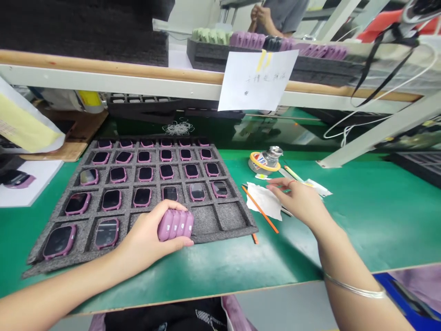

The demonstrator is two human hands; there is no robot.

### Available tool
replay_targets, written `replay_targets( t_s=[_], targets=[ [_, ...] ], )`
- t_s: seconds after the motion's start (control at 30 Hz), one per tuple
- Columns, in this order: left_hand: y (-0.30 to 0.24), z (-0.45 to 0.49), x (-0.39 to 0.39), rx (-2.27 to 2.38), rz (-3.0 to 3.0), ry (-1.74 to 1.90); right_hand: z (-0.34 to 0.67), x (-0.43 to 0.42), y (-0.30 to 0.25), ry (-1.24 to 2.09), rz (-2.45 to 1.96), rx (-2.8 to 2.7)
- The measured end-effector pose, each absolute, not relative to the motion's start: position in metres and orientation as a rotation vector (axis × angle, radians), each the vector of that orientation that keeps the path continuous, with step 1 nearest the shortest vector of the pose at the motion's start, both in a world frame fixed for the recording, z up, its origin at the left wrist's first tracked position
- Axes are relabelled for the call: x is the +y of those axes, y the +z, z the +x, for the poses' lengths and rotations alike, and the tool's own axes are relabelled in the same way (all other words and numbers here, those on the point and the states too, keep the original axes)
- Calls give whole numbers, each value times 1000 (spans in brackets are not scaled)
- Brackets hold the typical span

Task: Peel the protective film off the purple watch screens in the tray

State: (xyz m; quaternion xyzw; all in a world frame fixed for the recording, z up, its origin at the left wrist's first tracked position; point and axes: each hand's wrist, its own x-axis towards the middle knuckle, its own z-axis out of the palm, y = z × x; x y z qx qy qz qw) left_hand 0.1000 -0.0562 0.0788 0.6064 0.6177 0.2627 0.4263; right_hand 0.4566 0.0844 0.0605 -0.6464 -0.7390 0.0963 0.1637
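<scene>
Left hand (146, 234) in a closed grip, fingers and thumb pressing four pink-cased smartwatch bodies (175, 225) together side by side, their stack held just above the grey foam tray (237, 227); the even pressure keeps the four bodies squared as one block. At 3 o'clock from the stack, two vacant tray cells (205, 218); from 9 to 12 o'clock, rows of watch bodies (166, 171) lie screen-up in their cells. Further along at 3 o'clock, the right hand (298, 202) is open, its fingers (277, 184) loosely extended and holding nothing, close above a crumpled white tissue (263, 201) and an orange pencil (260, 209). A thin metal bangle (354, 289) circles the right wrist. At 12 o'clock from the right hand, a metal canister (272, 156) stands in a yellow tape roll (263, 162) on the green surface (344, 230). Higher still, a white paper note (257, 80) hangs from the shelf edge, its handwritten characters too blurred to read; no brand is legible. Beyond the shelf, a co-worker's hands (262, 18) show at 12 o'clock
</scene>
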Motion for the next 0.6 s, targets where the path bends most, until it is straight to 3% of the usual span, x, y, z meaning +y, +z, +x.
replay_targets(
  t_s=[0.27, 0.6],
  targets=[
    [75, 99, -56, 1551, 1567, 688, 450, 99, 44, 396, -1822, -2159],
    [72, 96, -54, 1556, 1581, 635, 536, 124, 76, 58, -2151, -1814]
  ],
)
